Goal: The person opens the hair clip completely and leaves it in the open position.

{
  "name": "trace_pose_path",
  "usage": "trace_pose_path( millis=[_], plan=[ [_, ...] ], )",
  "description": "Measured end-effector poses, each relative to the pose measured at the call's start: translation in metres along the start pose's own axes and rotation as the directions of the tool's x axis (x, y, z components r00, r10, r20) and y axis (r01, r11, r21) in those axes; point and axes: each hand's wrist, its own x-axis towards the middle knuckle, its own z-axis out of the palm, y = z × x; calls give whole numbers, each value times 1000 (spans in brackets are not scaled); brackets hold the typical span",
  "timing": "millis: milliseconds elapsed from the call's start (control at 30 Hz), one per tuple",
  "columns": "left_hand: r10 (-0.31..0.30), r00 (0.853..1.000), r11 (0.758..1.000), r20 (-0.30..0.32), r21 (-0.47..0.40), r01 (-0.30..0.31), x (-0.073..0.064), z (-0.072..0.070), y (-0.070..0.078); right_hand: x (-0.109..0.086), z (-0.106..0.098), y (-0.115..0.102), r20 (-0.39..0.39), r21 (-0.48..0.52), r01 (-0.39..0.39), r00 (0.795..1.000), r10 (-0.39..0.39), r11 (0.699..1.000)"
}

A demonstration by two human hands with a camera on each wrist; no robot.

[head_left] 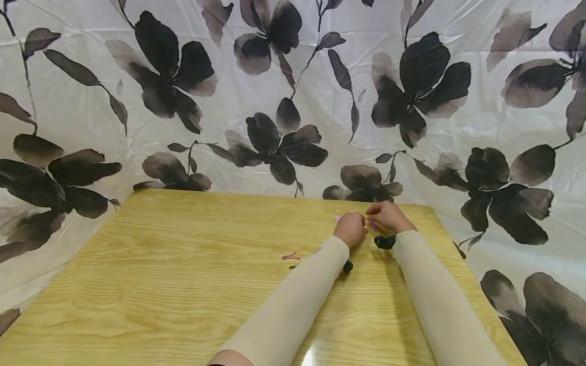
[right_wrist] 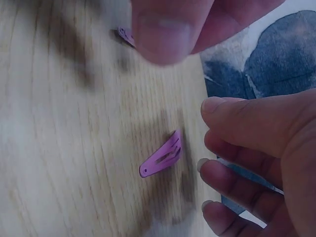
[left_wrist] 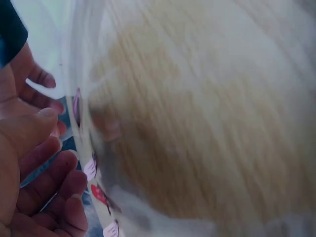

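A purple snap hair clip (right_wrist: 162, 157) lies on the wooden table beside my right fingers in the right wrist view. My right hand (head_left: 389, 216) hovers close over the table's far right part, fingers loosely bent and apart from the clip. To its left is my left hand (head_left: 351, 229), its fingers relaxed with nothing between them. Another purple clip (right_wrist: 127, 36) is partly hidden behind the left fingertips (right_wrist: 165, 37). Along the table in the left wrist view sit a pink clip (left_wrist: 90, 169), a red clip (left_wrist: 98, 193) and a second pink clip (left_wrist: 111, 228).
The wooden table (head_left: 160, 264) ends at a floral fabric backdrop (head_left: 293, 91), close behind both hands. A reddish clip (head_left: 290, 256) rests left of my left forearm, with a dark thin piece (head_left: 293, 267) partly hidden by the sleeve. Dark devices sit at both wrists.
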Motion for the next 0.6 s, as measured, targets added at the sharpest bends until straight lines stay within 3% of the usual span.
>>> trace_pose_path(
  millis=[133,167,367,400,600],
  plan=[
    [0,1000,1000,-3,3,0,3,2,3,2,1,1,7,-19,-1,1000,1,1000],
    [19,999,1000,-29,6,-18,9,10,0,3,1,1,8,-20,-3,1000,3,1000],
    [32,998,999,-62,-15,-33,18,20,1,3,2,3,15,-10,-20,1000,20,1000],
    [19,999,1000,-47,-18,-20,15,14,5,3,2,3,16,-10,-22,1000,22,1000],
    [-14,995,999,-99,-31,11,21,21,11,5,1,7,6,-25,-36,999,36,999]
  ],
)
